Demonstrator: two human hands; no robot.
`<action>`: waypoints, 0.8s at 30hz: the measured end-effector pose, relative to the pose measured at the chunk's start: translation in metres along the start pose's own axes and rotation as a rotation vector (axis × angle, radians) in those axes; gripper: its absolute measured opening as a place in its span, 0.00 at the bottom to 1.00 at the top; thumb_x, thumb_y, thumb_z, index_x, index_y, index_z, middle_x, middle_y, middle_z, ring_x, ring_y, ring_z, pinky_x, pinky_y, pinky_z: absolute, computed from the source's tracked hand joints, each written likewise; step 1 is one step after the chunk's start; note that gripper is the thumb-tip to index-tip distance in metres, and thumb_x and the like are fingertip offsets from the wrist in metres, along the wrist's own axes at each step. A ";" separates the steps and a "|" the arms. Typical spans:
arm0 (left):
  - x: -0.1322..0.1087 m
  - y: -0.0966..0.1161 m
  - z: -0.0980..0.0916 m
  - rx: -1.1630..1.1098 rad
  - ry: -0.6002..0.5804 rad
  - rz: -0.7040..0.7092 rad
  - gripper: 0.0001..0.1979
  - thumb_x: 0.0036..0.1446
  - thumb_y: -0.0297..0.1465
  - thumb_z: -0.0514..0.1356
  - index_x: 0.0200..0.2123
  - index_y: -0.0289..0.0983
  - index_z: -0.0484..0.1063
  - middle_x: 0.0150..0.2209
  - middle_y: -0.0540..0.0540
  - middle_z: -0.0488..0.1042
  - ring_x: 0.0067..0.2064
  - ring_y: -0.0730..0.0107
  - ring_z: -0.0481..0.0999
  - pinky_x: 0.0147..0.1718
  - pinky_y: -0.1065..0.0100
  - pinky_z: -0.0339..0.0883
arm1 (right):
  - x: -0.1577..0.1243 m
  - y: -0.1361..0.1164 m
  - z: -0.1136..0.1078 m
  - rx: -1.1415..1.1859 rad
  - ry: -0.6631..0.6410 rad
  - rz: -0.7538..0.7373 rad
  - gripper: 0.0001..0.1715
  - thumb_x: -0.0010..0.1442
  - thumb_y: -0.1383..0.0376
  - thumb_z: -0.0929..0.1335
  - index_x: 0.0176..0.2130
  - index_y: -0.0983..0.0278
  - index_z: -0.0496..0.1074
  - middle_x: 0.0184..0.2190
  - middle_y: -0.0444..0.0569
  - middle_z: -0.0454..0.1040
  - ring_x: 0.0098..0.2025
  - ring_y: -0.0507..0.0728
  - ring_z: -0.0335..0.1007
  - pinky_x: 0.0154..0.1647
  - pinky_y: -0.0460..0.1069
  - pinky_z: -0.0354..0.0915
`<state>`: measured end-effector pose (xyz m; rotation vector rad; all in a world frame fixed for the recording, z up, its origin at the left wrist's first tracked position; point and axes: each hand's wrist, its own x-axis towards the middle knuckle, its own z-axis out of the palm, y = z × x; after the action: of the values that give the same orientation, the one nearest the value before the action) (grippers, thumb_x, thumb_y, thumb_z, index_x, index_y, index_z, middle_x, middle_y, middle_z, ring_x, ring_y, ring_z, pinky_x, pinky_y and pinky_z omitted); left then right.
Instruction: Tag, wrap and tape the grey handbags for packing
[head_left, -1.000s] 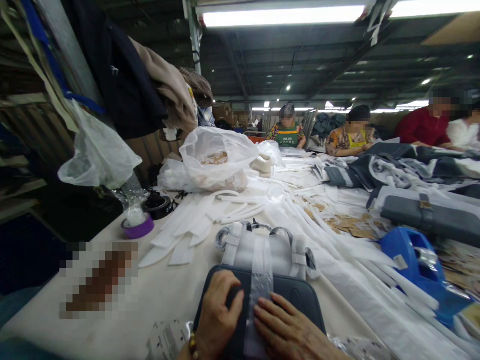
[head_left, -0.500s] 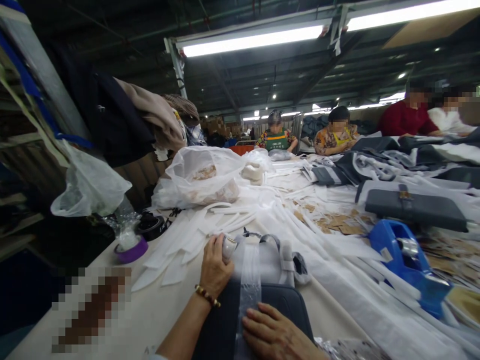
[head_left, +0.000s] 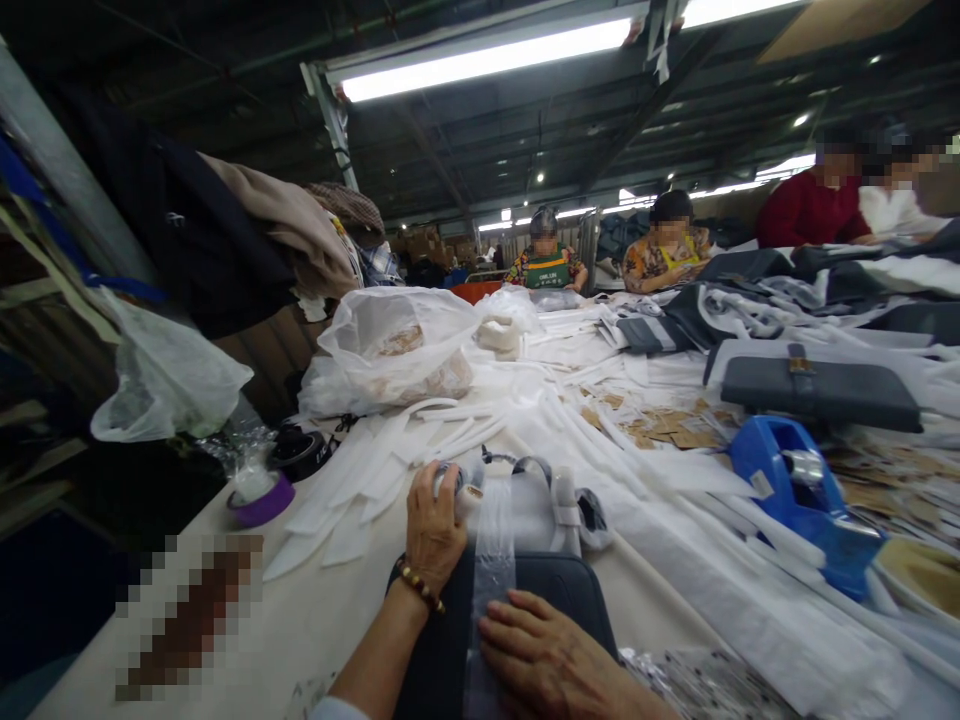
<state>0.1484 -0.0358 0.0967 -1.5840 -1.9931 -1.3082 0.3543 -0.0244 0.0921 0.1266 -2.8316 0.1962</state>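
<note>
A dark blue-grey bag [head_left: 551, 580] lies flat before me, its far part covered with white padding [head_left: 529, 520]. A clear plastic strip [head_left: 495, 565] runs lengthwise over both. My left hand [head_left: 435, 525] curls over a wrapped strap part [head_left: 471, 495] at the bag's far left corner; the fingers partly hide it. My right hand [head_left: 536, 645] rests flat on the bag's front, fingertips on the strip's edge. At the far right corner sit a foam-wrapped strap [head_left: 564, 495] and a dark loop [head_left: 594, 518] in clear wrap.
Right of the bag stands a blue tape dispenser [head_left: 787, 490], with cardboard scraps [head_left: 675, 425] beyond. White foam strips [head_left: 367, 480] and a purple tape roll [head_left: 262, 500] lie left. A plastic bag [head_left: 397, 340] sits further back. Several co-workers [head_left: 547, 260] are across the table.
My left hand has turned slightly over the wrapped strap part, which now shows its end. My right hand stays flat on the bag. The view has shifted a little.
</note>
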 end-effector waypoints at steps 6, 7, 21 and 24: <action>0.012 -0.001 -0.025 -0.317 -0.297 -0.272 0.19 0.43 0.32 0.57 0.40 0.33 0.70 0.39 0.43 0.73 0.43 0.58 0.72 0.44 0.59 0.67 | -0.004 0.001 0.004 0.035 0.034 0.002 0.20 0.64 0.63 0.60 0.53 0.68 0.67 0.54 0.49 0.70 0.56 0.57 0.63 0.59 0.52 0.57; 0.016 -0.002 -0.027 -0.364 -0.372 -0.324 0.17 0.45 0.35 0.57 0.38 0.32 0.71 0.35 0.44 0.74 0.38 0.60 0.74 0.39 0.61 0.69 | -0.004 0.001 0.005 0.043 0.036 0.005 0.20 0.64 0.63 0.60 0.53 0.68 0.66 0.54 0.50 0.70 0.56 0.58 0.63 0.59 0.52 0.57; 0.041 -0.026 -0.019 0.139 -0.531 -0.618 0.31 0.56 0.49 0.46 0.50 0.28 0.61 0.47 0.29 0.72 0.52 0.51 0.70 0.46 0.60 0.62 | -0.017 0.005 0.005 0.148 0.275 0.152 0.19 0.62 0.67 0.61 0.53 0.63 0.65 0.52 0.51 0.71 0.57 0.57 0.62 0.59 0.54 0.57; 0.029 -0.024 -0.032 0.211 -0.531 -0.579 0.31 0.59 0.47 0.43 0.52 0.26 0.60 0.44 0.31 0.74 0.48 0.53 0.74 0.44 0.61 0.64 | -0.035 0.032 0.012 0.094 0.730 0.627 0.18 0.62 0.65 0.60 0.52 0.61 0.64 0.50 0.55 0.70 0.54 0.60 0.64 0.54 0.58 0.62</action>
<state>0.1070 -0.0417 0.1228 -1.4040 -2.9664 -0.8278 0.3811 0.0077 0.0666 -0.6789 -2.0470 0.4080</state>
